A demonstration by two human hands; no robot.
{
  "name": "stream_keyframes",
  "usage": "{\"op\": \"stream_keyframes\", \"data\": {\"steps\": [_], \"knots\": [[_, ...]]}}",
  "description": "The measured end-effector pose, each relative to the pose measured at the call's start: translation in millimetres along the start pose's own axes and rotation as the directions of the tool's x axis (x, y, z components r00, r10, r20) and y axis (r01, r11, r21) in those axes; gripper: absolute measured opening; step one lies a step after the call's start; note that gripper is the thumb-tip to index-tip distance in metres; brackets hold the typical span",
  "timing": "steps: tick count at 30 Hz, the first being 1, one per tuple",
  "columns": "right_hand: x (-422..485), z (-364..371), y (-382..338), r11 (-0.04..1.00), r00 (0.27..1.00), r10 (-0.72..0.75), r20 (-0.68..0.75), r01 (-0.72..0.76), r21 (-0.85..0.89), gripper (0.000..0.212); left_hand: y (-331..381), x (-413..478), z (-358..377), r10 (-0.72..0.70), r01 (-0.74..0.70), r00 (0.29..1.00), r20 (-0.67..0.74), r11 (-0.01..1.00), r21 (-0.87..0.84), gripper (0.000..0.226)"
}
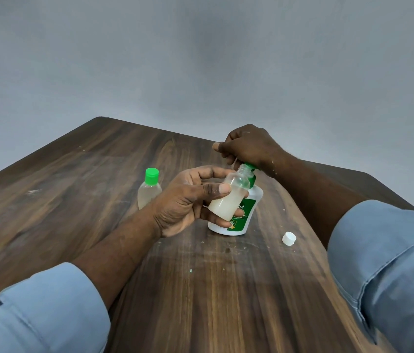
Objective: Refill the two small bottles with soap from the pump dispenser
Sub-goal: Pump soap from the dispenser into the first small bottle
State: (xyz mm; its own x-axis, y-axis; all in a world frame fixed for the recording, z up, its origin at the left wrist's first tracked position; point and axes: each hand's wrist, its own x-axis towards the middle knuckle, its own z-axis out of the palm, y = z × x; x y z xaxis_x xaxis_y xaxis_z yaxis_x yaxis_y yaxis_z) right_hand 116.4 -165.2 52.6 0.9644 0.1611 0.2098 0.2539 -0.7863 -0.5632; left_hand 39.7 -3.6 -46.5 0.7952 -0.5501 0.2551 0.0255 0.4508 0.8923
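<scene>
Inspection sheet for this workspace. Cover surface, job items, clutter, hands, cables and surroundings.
Surface: dark wood-grain table, scuffed in places.
Job's things: pump dispenser stands on the table; open small bottle is tilted with its mouth at the pump's spout, about half full of milky liquid; capped small bottle stands upright to the left, green cap on; white cap lies loose to the right of the dispenser.
Clutter: small pale specks scattered on the wood.
Hands: left hand grips the open small bottle; right hand is curled over the pump head.
Cables: nothing seen.
Surroundings: plain grey wall; blue sleeves on both forearms.
</scene>
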Motion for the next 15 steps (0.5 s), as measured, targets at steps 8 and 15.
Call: {"op": "stream_keyframes", "data": {"steps": [8,15], "knots": [[-2.8,5.5,2.0,0.999,0.999,0.036,0.017,-0.035,-0.007,0.033,-1.3,0.6,0.0,-0.015,0.016,1.000,-0.024,1.000,0.027,0.041],[-3.8,3.7,1.4,0.999,0.999,0.029,0.024,-0.028,-0.026,0.033,-0.9,0.8,-0.5,-0.017,0.018,1.000,-0.022,0.999,0.031,0.040]]}}
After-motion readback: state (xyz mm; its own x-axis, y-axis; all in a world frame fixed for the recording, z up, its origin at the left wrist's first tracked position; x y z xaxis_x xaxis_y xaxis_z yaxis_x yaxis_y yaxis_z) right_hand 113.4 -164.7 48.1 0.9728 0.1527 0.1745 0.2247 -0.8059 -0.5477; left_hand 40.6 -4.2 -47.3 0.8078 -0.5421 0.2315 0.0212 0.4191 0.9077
